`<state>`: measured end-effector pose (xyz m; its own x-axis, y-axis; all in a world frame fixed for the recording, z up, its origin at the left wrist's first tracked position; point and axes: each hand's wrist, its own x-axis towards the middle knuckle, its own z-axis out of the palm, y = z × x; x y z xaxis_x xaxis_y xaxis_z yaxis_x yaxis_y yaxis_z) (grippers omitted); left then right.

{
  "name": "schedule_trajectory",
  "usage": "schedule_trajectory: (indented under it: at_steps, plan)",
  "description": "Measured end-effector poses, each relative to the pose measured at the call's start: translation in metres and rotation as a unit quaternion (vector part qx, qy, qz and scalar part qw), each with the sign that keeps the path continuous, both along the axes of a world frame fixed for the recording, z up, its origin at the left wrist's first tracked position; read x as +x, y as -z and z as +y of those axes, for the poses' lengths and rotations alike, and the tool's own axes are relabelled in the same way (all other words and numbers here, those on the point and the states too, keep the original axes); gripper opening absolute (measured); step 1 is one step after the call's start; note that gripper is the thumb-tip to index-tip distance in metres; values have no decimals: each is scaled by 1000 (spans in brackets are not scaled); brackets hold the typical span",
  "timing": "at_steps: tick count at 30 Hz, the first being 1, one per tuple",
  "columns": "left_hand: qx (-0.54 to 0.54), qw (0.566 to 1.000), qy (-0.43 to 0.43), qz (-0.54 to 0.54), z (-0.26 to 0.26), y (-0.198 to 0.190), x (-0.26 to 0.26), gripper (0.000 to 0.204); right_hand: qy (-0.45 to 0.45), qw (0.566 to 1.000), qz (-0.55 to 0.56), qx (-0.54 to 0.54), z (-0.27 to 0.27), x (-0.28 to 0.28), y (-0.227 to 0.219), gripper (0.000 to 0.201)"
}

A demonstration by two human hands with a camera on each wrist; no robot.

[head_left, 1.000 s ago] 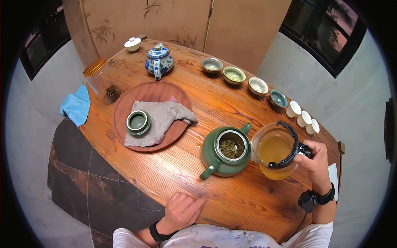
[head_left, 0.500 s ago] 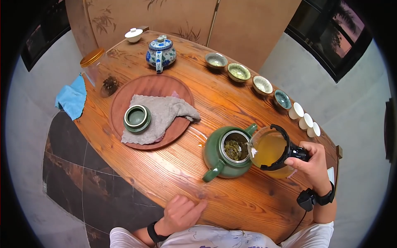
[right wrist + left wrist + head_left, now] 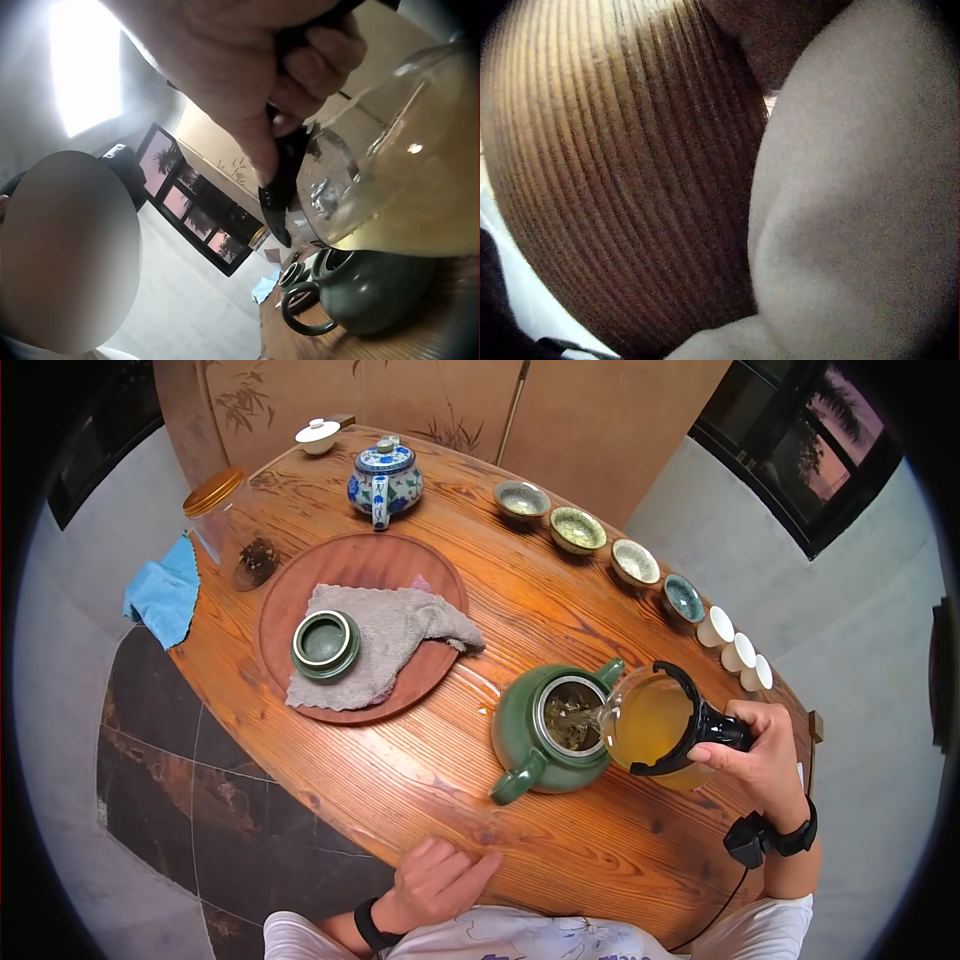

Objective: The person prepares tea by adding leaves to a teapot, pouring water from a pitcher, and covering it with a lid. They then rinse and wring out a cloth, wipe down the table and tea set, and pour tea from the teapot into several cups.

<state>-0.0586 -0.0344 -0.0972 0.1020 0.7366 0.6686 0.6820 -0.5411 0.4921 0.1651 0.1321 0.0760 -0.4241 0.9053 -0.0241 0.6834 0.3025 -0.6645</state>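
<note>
My right hand (image 3: 765, 760) grips the black handle (image 3: 725, 730) of a glass pitcher (image 3: 650, 725) holding yellow tea. The pitcher is tilted left, its lip over the mouth of a green teapot (image 3: 515, 720), and a clear stream runs into the metal-rimmed opening, where wet tea leaves (image 3: 568, 732) lie. From the right wrist view, the glass and its liquid (image 3: 420, 217) show above the teapot (image 3: 375, 292). Holding nothing, my left hand (image 3: 440, 880) lies at the table's near edge, fingers loosely bent and index finger pointing right.
On a round wooden tray (image 3: 360, 555), a grey cloth (image 3: 400, 630) bears an upturned green lid (image 3: 325, 643). Behind are a blue-and-white teapot (image 3: 390, 485), a white lidded bowl (image 3: 318, 437) and a gold-lidded jar (image 3: 213, 500). Several bowls (image 3: 578, 530) and white cups (image 3: 738, 652) line the far right edge.
My right hand has moved the pitcher slightly left and tipped it further, from beside the green teapot to over its mouth; liquid now streams in. My left hand has stayed nearly still.
</note>
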Motion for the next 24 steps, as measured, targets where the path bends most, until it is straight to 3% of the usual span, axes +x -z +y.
schedule_trajectory:
  at_steps: [21, 24]
  plan:
    - [3, 1000, 5, 2, 0, 2, -1, 31, -8, 1000, -22, 2, -2, -4, -5, 31]
    - [26, 1000, -7, -1, 1, 3, 0, 23, -10, 1000, -18, 2, -2, -4, -5, 30]
